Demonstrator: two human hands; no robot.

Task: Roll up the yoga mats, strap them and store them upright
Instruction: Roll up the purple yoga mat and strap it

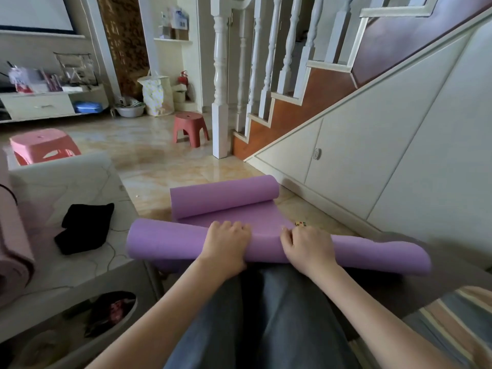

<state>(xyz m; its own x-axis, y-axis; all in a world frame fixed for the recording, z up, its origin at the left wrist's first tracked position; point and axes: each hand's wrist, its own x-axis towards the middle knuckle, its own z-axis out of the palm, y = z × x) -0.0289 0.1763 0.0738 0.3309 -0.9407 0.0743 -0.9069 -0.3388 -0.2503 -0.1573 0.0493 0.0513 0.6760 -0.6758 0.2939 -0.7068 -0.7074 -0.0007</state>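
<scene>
Purple yoga mat (170,243): lies across the lower middle of the frame, rolled at both ends. The near roll runs left to right over the person's lap; a second, shorter roll sits just beyond it on the floor (149,161), with a flat strip of mat joining the two.

Left hand (226,243): on top of the near roll, left of centre, fingers curled over its far edge, gripping the mat.

Right hand (306,246): on the same roll, just right of centre, fingers likewise curled over the far edge and holding the mat. The two hands are near each other but apart.

Small multicoloured cube (300,223): on the floor just beyond the right hand, beside the mat's right edge.

Black cloth (85,225): crumpled on a pale worktop (66,182) at the left of the frame.

Pink rolled mat (13,249): at the far left edge, partly cut off by the frame.

Pink stool (42,147): upper left, behind the worktop.

Red stool (189,127): on the floor at upper centre, just left of the white stair post (220,102).

Staircase (319,89): rises toward the upper right, with white cupboard panels beneath.

Striped cushion (458,323): lower right corner.
</scene>
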